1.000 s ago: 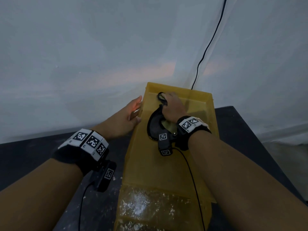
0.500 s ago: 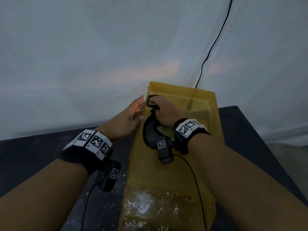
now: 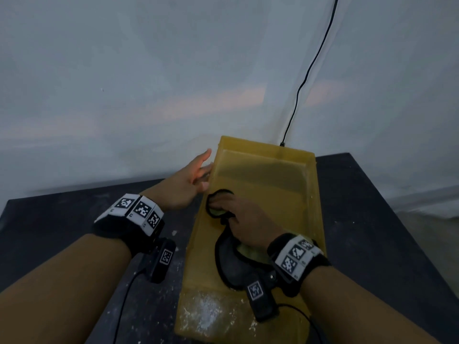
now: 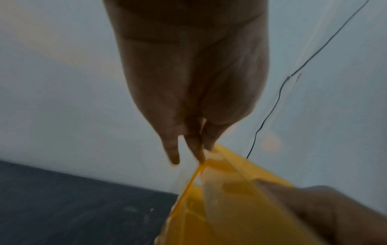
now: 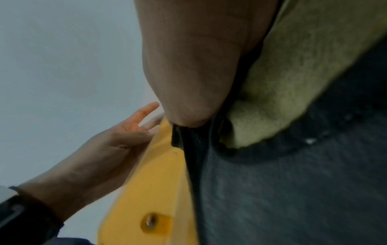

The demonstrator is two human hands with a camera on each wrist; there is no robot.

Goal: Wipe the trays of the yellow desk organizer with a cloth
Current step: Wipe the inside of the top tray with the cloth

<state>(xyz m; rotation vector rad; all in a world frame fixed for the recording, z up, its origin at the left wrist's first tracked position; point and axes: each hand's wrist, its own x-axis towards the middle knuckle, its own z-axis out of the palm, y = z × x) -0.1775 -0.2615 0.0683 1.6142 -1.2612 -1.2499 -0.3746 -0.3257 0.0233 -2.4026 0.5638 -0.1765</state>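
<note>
Right hand (image 3: 244, 223): fingers curled down onto the cloth (image 3: 232, 260), bunching its far end against the floor of the upper tray (image 3: 260, 180). Cloth is dark grey with black trim and a yellow-green fleecy inner face; most of it trails back under the wrist. Right wrist view shows the palm pressed on that fleece, fingertips hidden.

Left hand (image 3: 188, 183): fingers straight, slightly spread, holding nothing. Fingertips touch the outer left wall of the yellow desk organizer (image 3: 198, 249) near its far corner. It braces the organizer but does not clamp it.

The organizer sits lengthwise on a dark table (image 3: 372, 219), far end close to the white wall (image 3: 149, 83). The lower tray (image 3: 206, 316), nearest the person, carries white powder (image 3: 207, 312), so I judge it not yet wiped. Specks also lie on the table left of the organizer. A black cable (image 3: 308, 78) hangs down the wall to just behind the organizer.

Risks:
- The flat-hand brace is weak. A hard stroke sideways or toward the wall could slide or twist the organizer.
- The trailing cloth may drag through the powder and smear it back onto the upper tray.
- Bunched cloth gives a small contact patch and may miss the corners.
- A shifted organizer could snag the cable.
</note>
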